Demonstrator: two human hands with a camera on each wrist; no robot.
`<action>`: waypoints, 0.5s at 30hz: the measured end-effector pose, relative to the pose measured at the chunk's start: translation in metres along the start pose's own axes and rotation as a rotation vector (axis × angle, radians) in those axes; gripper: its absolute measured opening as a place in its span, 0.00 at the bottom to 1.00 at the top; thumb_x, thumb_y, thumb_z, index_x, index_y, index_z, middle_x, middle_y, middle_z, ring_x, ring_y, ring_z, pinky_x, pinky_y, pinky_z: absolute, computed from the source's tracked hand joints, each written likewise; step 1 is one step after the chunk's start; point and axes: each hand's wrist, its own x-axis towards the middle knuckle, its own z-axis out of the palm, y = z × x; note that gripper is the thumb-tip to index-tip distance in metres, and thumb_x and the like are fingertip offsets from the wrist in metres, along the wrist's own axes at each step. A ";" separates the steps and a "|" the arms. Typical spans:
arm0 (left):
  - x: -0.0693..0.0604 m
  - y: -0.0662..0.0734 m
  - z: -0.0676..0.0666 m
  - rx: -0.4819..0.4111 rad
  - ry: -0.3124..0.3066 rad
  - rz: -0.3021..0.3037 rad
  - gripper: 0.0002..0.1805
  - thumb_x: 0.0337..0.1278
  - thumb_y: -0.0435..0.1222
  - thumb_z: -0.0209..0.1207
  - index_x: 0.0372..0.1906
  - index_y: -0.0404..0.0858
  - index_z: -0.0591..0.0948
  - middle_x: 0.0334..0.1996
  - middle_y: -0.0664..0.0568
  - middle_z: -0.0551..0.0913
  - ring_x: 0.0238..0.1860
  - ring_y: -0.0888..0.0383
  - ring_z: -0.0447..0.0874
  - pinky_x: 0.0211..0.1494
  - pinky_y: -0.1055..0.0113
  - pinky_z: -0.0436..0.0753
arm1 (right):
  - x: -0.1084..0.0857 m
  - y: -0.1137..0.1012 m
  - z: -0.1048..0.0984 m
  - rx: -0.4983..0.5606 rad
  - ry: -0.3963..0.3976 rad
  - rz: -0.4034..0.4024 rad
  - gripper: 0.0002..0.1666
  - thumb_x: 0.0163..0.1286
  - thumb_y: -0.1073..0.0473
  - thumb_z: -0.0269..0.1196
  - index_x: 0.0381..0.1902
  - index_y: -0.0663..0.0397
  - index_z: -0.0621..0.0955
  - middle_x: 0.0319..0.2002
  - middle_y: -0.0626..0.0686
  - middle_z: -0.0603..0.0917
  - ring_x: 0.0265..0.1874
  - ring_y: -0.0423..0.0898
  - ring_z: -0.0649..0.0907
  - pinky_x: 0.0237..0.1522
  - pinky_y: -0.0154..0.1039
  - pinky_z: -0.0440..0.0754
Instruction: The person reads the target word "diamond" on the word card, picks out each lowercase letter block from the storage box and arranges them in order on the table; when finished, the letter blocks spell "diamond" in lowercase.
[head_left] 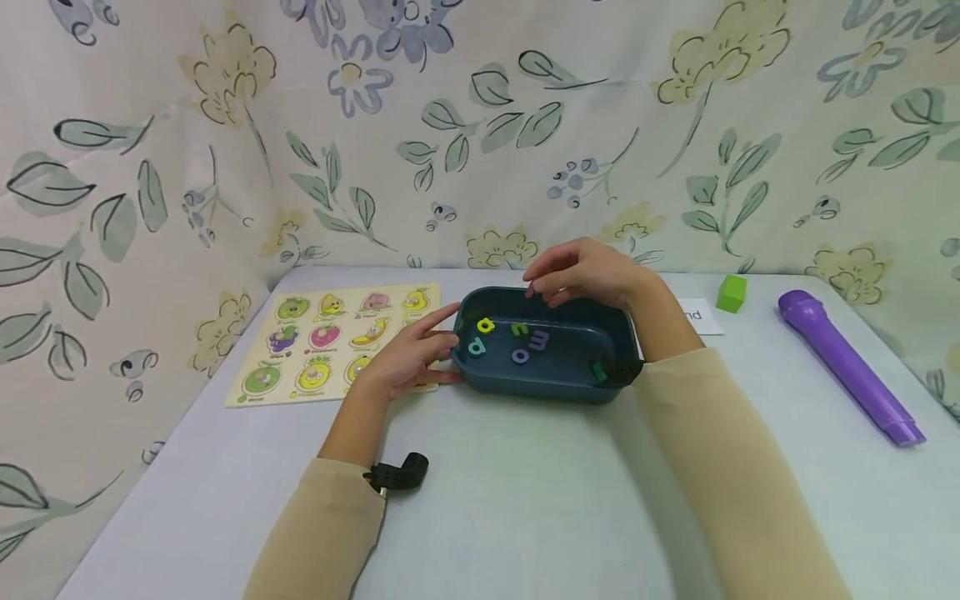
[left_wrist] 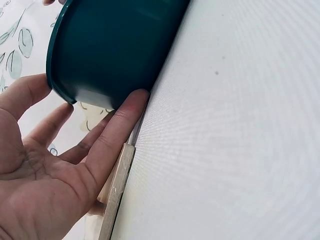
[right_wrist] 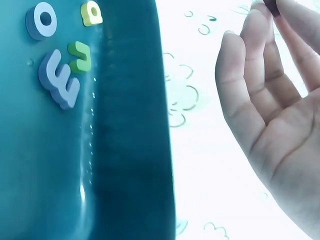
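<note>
A dark teal basin (head_left: 555, 387) stands on the table with several foam-like letters inside. Among these are a yellow letter (head_left: 486, 326), a light teal one (head_left: 477, 347), a green n (head_left: 520, 330), a purple m (head_left: 538, 340) and a bluish o (right_wrist: 41, 21). Near the basin's right end lies a dark green piece (head_left: 598, 371). My left hand (head_left: 408, 354) rests its spread fingers against the basin's left side. Above the far rim, my right hand (head_left: 588, 273) pinches a small dark red piece (right_wrist: 271, 7) between thumb and fingertips; its shape is mostly hidden.
Left of the basin lies a fruit picture board (head_left: 296, 358). Behind my right wrist, a white card (head_left: 701, 317) shows partly covered lettering. A green block (head_left: 732, 293) and a long purple microphone-shaped object (head_left: 847, 362) sit further right. Floral cloth (head_left: 480, 167) hangs behind the table.
</note>
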 end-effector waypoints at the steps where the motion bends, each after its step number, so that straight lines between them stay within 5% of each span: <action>1: 0.000 0.000 0.000 -0.001 -0.001 -0.001 0.33 0.77 0.36 0.54 0.80 0.61 0.64 0.73 0.39 0.69 0.69 0.39 0.75 0.62 0.41 0.83 | -0.003 0.000 -0.001 0.003 0.014 -0.002 0.13 0.72 0.60 0.68 0.52 0.58 0.87 0.47 0.57 0.89 0.45 0.59 0.85 0.47 0.41 0.89; 15: -0.001 0.002 0.001 0.005 -0.004 -0.002 0.33 0.78 0.36 0.53 0.80 0.61 0.63 0.73 0.38 0.68 0.70 0.38 0.74 0.62 0.40 0.83 | -0.044 0.011 -0.016 0.040 0.109 -0.021 0.13 0.73 0.60 0.66 0.51 0.60 0.80 0.46 0.57 0.88 0.47 0.56 0.84 0.50 0.44 0.89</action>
